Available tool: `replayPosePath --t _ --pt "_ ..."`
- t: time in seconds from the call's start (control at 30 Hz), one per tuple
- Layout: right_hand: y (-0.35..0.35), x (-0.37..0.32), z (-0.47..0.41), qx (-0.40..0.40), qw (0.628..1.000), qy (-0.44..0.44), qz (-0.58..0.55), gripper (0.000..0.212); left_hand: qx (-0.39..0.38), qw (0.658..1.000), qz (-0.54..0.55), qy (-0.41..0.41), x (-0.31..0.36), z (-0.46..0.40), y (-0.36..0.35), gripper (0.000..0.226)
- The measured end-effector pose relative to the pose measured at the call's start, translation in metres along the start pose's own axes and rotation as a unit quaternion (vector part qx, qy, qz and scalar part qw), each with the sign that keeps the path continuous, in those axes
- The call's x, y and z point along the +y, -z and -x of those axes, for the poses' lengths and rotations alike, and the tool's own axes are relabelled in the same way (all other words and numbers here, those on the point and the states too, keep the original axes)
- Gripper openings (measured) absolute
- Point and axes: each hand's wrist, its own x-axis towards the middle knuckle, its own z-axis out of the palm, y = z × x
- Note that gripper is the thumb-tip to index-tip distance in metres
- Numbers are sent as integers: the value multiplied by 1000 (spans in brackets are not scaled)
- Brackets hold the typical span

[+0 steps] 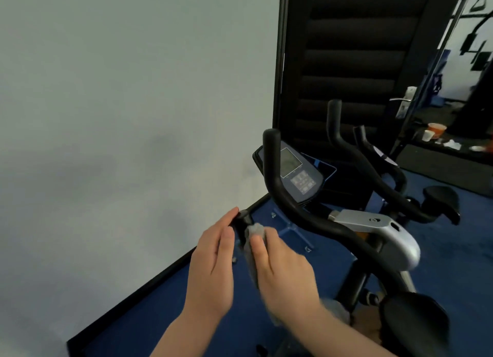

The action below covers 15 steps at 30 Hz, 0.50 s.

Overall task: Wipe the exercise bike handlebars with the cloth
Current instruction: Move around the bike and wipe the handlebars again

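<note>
The exercise bike's black handlebars (298, 212) curve from an upright end near the console down to the silver stem. A short black handlebar end (244, 220) sticks out at the lower left. My left hand (213, 260) rests against that end, fingers fairly straight along its left side. My right hand (280, 268) grips a grey cloth (254, 230) and presses it on the right side of the same end. Part of the cloth hangs hidden under my right palm.
The bike's console (296, 172) with a screen sits behind the bars. A black saddle (413, 327) is at the lower right. A pale wall fills the left; a dark door and a mirror stand behind. A second bike (373, 164) stands beyond. Blue carpet covers the floor.
</note>
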Motion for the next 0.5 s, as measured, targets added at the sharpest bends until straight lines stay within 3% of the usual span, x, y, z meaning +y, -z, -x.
replayPosePath --t 0.07,0.13,0.27,0.33,0.43,0.5 --pt "-7 4 4 -4 997 -66 -40 28 -6 1000 -21 -4 0 0 2 35" --pt "-13 2 -7 -11 998 -44 -40 24 5 1000 -28 -9 0 0 2 37" --pt "3 -23 -45 1 964 -71 -258 40 42 998 -33 -24 5 2 -4 40" --pt "8 -24 -54 15 955 -28 -296 29 66 997 -31 -17 8 6 -6 42" --pt "13 -16 -49 -20 962 92 -256 9 88 996 -20 8 7 14 -4 41" --pt "11 -5 -43 -18 965 153 -211 15 82 996 -10 14 7 17 -1 37"
